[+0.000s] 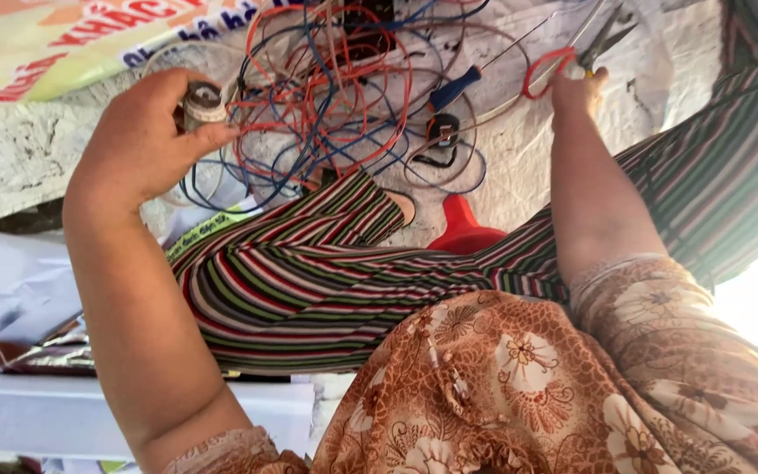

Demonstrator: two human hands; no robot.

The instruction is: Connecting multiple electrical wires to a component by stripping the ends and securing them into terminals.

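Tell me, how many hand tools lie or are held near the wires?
2. A blue-handled screwdriver lies on the wire tangle. Red-handled scissors are at the right hand. The left hand holds a small cylinder, not a tool. Wires may hide others.

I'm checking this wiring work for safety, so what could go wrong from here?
1. The right hand reaches for the red-handled scissors by the blade end; it could get nicked.
2. The left hand holds a small spool beside the tangle of red and blue wires; pulling may tighten knots.
3. The blue-handled screwdriver lies among the wires and could be dragged along, perhaps toward the leg.
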